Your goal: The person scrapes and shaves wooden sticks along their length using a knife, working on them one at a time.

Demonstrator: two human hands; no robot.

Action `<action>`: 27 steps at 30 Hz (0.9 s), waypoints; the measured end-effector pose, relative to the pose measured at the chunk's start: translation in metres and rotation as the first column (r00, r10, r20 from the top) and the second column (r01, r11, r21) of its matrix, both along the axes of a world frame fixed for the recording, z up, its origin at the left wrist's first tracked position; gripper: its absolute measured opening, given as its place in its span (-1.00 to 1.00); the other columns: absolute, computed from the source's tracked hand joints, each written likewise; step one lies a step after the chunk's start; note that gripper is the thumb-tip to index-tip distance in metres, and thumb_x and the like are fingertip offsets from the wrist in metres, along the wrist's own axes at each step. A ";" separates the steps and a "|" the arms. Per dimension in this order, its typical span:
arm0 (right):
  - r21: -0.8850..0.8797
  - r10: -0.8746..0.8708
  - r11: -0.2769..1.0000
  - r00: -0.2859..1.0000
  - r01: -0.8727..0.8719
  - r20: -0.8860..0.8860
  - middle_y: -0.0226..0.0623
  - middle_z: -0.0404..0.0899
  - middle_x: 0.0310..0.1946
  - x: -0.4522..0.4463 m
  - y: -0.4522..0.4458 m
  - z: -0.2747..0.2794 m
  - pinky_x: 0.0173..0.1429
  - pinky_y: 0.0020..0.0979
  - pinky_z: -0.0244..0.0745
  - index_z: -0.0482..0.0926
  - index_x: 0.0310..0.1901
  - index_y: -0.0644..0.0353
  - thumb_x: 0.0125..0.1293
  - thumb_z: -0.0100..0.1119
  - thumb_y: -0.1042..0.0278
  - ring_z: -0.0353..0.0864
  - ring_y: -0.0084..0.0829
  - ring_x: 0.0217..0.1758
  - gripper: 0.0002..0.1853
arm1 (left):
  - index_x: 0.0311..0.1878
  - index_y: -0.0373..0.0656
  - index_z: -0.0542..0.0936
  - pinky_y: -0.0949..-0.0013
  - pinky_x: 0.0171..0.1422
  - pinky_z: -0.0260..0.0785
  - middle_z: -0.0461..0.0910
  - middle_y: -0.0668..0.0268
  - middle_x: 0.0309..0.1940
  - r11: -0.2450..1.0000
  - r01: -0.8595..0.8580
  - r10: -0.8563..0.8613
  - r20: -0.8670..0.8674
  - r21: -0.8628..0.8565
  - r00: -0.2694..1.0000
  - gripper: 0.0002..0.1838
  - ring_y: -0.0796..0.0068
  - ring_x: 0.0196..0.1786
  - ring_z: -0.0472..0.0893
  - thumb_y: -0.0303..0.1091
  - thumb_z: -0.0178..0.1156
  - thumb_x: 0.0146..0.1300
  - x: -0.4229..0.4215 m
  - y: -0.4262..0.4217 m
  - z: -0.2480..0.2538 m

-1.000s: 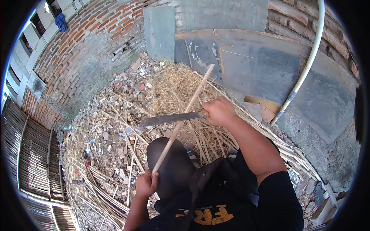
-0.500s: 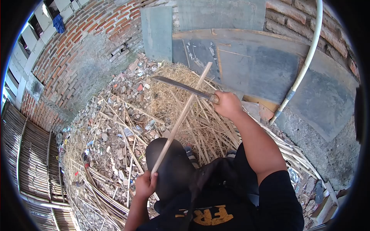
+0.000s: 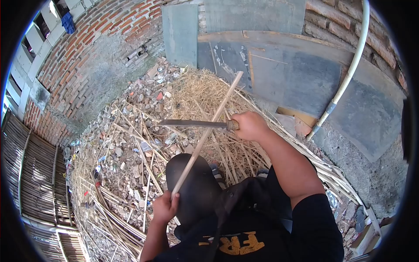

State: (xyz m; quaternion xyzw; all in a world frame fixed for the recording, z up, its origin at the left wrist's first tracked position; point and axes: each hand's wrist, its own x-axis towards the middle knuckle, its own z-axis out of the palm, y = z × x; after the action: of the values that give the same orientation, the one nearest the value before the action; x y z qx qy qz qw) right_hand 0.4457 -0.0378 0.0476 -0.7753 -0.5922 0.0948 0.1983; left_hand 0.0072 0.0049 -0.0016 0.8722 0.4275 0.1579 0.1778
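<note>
My left hand (image 3: 165,207) is closed round the near end of a long pale strip, bamboo by its look (image 3: 204,139), which slants away up and to the right. In my right hand (image 3: 250,125) is the handle of a machete (image 3: 192,123). Its dark blade points left and crosses the strip a little beyond the middle, close against it. Beneath the strip's lower half is my dark-clothed knee (image 3: 185,170). Shavings and split strips (image 3: 231,153) lie on the ground below the blade.
Rubble (image 3: 131,161) covers the ground to the left, with a bundle of long strips (image 3: 115,218) on it. Grey panels (image 3: 288,70) lean on the brick wall ahead. A pale pipe (image 3: 349,74) rises at right; a slatted bamboo screen (image 3: 37,174) stands at left.
The machete has moved down along the strip toward me, and its blade has turned from slanted to nearly level. My left hand stays on the strip's near end.
</note>
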 end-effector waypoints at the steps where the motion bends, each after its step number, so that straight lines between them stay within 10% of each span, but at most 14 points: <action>1: 0.028 -0.022 0.999 1.000 0.022 -0.010 -0.10 0.76 -0.28 0.003 -0.001 -0.003 0.05 0.05 0.66 0.71 -0.08 0.07 0.13 0.38 0.28 0.78 0.02 -0.10 -0.71 | -0.41 -0.18 0.46 -0.09 -0.44 0.41 0.54 -0.03 -0.66 1.000 0.000 0.000 0.005 0.001 1.000 -0.57 -0.22 -0.53 0.63 -0.09 0.26 0.51 0.001 0.000 0.000; 27: 0.067 -0.044 0.997 0.998 0.047 -0.042 -0.04 0.76 -0.29 0.006 0.001 -0.010 -0.01 0.05 0.65 0.73 -0.05 0.07 0.07 0.38 0.30 0.76 0.06 -0.13 -0.65 | -0.39 -0.17 0.46 -0.09 -0.43 0.43 0.55 -0.02 -0.66 1.000 -0.018 0.018 -0.035 0.001 0.999 -0.58 -0.21 -0.52 0.64 -0.08 0.26 0.50 0.002 -0.002 0.005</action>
State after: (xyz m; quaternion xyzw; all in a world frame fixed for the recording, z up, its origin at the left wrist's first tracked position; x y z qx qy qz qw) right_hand 0.4517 -0.0363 0.0377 -0.7793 -0.5732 0.0858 0.2383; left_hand 0.0093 0.0029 0.0032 0.8710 0.4384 0.1441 0.1687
